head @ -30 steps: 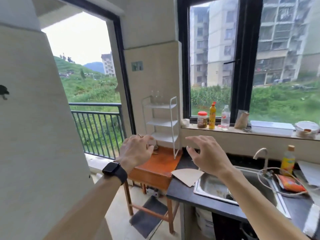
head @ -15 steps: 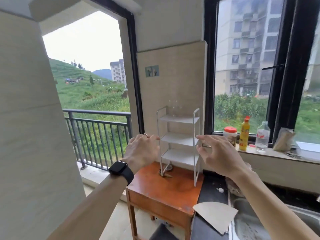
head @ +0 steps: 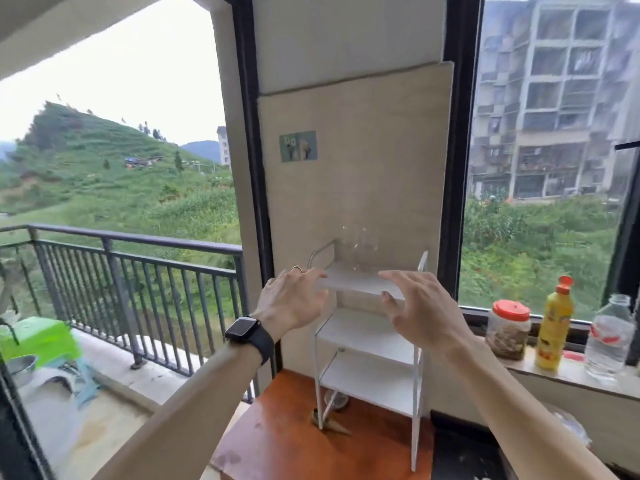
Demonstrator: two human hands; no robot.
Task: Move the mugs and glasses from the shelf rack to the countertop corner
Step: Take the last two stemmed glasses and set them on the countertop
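Note:
A white three-tier shelf rack [head: 367, 375] stands on an orange wooden table [head: 294, 445] against the wall. On its top shelf are clear glasses [head: 358, 249], faint and blurred against the beige wall. My left hand [head: 291, 299], with a ring and a black watch on the wrist, is raised at the left front edge of the top shelf, fingers relaxed and empty. My right hand [head: 419, 310] is raised at the right front of the same shelf, fingers spread, holding nothing. The two lower shelves look bare.
A small round object [head: 335, 400] lies under the rack. The window sill at right carries a red-lidded jar [head: 507, 329], a yellow bottle [head: 553, 323] and a clear water bottle [head: 609, 337]. A balcony railing [head: 131, 271] and green stool [head: 38, 337] are left.
The view has closed in on the rack and risen. Both hands have lifted from the lower shelves to the front of the top shelf. Sink and countertop have left the view.

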